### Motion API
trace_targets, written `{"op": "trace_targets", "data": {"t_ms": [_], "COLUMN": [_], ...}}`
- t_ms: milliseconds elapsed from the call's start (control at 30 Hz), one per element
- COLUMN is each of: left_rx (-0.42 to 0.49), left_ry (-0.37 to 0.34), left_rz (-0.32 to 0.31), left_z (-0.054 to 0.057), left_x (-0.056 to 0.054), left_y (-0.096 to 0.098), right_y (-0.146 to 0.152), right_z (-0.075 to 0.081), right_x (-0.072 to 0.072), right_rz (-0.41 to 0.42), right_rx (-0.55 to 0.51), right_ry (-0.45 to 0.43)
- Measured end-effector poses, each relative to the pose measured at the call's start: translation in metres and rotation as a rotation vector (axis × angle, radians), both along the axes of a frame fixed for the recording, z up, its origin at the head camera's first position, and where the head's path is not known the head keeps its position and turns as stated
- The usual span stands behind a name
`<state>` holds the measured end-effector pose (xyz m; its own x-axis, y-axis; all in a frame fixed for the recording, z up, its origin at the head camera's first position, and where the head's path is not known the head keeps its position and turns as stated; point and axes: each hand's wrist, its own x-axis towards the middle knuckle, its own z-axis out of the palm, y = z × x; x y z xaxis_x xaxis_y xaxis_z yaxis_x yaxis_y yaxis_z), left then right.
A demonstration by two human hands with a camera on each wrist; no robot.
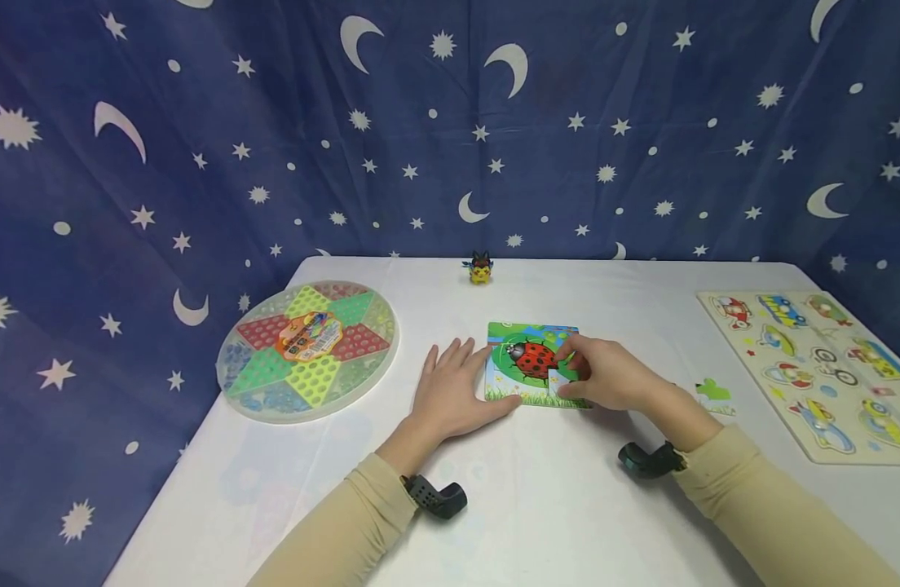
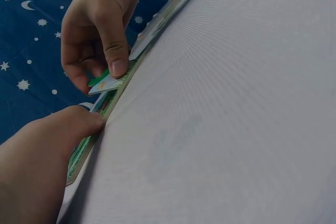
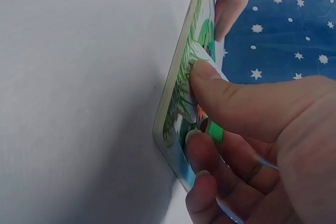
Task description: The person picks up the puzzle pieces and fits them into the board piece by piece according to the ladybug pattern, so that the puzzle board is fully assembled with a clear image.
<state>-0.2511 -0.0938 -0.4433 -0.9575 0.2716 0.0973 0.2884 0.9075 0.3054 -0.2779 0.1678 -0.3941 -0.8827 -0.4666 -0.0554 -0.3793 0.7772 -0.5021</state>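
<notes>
A ladybug jigsaw puzzle [image 1: 529, 359] lies on the white table in front of me. My right hand [image 1: 607, 373] pinches a puzzle piece [image 1: 554, 380] between thumb and fingers over the puzzle's lower right part. In the left wrist view this piece [image 2: 105, 84], white with green, tilts over the board. My left hand [image 1: 453, 387] rests with fingers extended along the puzzle's left side, its thumb touching the lower edge. Another loose piece [image 1: 714, 391], green and white, lies right of the puzzle, beyond my right forearm.
A round Chinese checkers board [image 1: 311, 350] lies at the left. At the right is a wooden picture board [image 1: 795, 395] with vehicles. A small yellow and black toy figure [image 1: 481, 267] stands near the back edge, before a blue star-and-moon curtain [image 1: 435, 147].
</notes>
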Motion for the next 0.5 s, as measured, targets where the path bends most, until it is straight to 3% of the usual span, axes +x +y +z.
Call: {"op": "trace_targets", "data": {"t_ms": [500], "left_rx": [0.017], "left_ry": [0.006], "left_rz": [0.002], "left_z": [-0.0011], "left_x": [-0.0008], "left_y": [0.0003], "right_y": [-0.0082], "right_z": [-0.0024], "right_x": [0.0069], "right_rz": [0.008], "right_rx": [-0.042], "right_ry": [0.048]}}
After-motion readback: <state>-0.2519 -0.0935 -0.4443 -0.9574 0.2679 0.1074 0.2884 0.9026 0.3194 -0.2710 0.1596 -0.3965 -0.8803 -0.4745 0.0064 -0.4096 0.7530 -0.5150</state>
